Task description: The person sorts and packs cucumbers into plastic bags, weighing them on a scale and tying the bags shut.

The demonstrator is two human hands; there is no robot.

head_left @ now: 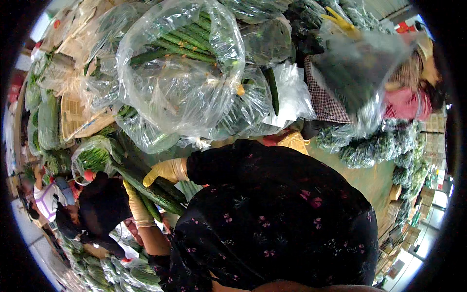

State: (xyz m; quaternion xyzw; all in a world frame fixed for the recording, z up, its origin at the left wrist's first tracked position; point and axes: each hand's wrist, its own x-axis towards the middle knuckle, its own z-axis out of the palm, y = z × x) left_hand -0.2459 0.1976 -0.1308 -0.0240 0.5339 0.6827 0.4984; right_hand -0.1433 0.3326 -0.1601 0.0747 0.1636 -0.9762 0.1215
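Several long dark-green cucumbers (154, 192) lie side by side in a bundle between my two gloved hands, at the left. My right hand (164, 171), in a yellow glove, rests over the bundle from above, closed on it with its thumb along the skin. My left hand (138, 203), also in a yellow glove, cups the bundle's other side, and its inner fingers are hidden. Ahead of me, a large clear plastic bag (180, 104) stands with its mouth spread wide. More cucumbers (187, 41) lie in rows inside it.
A co-worker in dark clothes (99, 204) is close at my left. At the right, another person in a checked garment (323, 97) is beside a raised clear bag (360, 73). A wicker basket (78, 117) sits at the left. Bagged vegetables (374, 146) are piled at the right.
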